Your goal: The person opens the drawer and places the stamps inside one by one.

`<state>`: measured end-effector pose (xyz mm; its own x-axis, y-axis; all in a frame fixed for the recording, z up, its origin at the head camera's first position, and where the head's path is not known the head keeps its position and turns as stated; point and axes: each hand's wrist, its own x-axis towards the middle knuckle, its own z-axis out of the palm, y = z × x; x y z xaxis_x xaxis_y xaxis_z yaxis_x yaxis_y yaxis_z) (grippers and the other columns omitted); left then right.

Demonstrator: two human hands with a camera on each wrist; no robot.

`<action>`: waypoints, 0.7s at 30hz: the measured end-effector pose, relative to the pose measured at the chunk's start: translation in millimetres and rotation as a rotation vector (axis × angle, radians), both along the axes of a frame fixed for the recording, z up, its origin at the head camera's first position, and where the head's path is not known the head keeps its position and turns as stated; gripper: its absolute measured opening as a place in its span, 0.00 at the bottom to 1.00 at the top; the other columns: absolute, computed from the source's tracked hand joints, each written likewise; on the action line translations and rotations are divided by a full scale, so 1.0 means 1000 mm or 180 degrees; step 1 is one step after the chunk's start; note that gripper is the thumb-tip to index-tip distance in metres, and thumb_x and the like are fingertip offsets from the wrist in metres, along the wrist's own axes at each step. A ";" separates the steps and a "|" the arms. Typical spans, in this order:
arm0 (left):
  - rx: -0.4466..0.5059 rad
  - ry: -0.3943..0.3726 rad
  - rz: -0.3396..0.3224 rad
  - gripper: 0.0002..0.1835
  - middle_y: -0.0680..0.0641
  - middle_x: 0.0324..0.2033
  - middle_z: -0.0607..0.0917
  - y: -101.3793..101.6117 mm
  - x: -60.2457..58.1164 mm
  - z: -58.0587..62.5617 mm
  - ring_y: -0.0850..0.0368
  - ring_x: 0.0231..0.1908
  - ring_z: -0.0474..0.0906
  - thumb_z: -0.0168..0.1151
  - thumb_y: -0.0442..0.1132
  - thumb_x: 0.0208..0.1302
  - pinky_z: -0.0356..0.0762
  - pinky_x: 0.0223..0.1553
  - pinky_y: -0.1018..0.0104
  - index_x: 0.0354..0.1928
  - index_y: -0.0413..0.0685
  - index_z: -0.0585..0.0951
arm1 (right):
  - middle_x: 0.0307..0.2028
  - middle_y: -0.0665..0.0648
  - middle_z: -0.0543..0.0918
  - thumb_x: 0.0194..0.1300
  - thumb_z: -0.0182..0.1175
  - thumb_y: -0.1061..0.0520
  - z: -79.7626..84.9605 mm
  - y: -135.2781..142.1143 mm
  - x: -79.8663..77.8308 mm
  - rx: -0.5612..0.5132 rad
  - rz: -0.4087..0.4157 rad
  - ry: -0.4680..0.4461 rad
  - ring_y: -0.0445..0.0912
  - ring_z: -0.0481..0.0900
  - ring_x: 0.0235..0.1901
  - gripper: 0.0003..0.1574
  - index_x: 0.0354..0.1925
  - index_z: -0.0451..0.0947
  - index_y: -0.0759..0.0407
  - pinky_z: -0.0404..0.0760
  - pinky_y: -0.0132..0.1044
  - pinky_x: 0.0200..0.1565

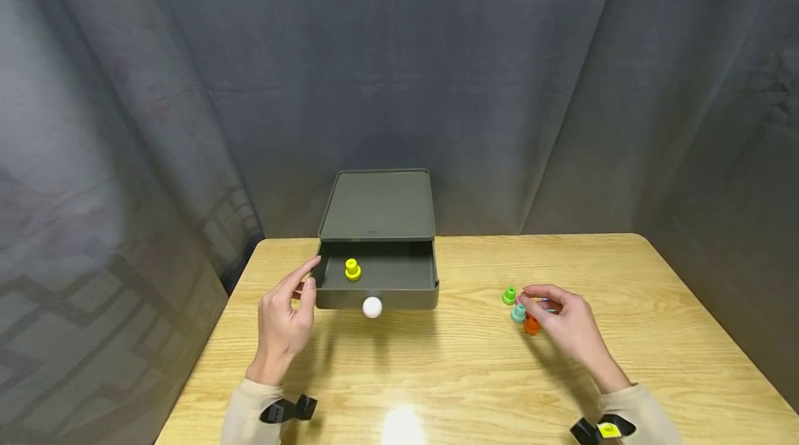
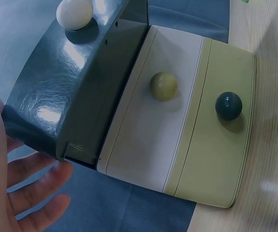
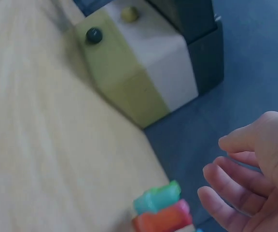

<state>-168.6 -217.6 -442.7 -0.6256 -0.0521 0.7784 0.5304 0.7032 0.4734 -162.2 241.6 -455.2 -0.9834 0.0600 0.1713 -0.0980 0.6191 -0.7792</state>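
Observation:
The dark grey top drawer [image 1: 406,299] of a small drawer unit [image 1: 382,206] is pulled out, its white round knob [image 1: 372,307] facing me. Inside it stands a yellow stepped peg [image 1: 352,270]. My left hand [image 1: 284,324] is at the drawer's left wall, thumb and index finger by the rim; the other fingers are loosely spread near the corner in the left wrist view. On the right, my right hand [image 1: 571,327] hovers with loosely bent fingers over a cluster of small pegs: green [image 1: 509,296], teal [image 1: 518,313] and orange [image 1: 532,325]. A pink one is partly hidden by the fingers.
Below the grey drawer are a white drawer [image 2: 144,121] with a yellowish knob [image 2: 163,86] and a yellow-green drawer [image 2: 211,145] with a dark knob [image 2: 229,106], both closed. The unit is at the back of the wooden table [image 1: 487,376], before a grey curtain [image 1: 399,84].

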 end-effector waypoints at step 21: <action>-0.0018 0.0004 0.0000 0.21 0.44 0.49 0.93 0.001 0.001 0.000 0.56 0.29 0.86 0.58 0.31 0.70 0.80 0.35 0.78 0.61 0.50 0.88 | 0.47 0.63 0.92 0.66 0.75 0.59 -0.046 0.023 0.012 0.0256 -0.0194 -0.0120 0.39 0.88 0.38 0.16 0.51 0.90 0.60 0.83 0.27 0.37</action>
<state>-167.3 -216.7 -442.6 -0.6247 -0.0478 0.7794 0.5310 0.7058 0.4689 -149.7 264.9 -500.8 -0.9842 0.1074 0.1409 -0.0298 0.6838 -0.7291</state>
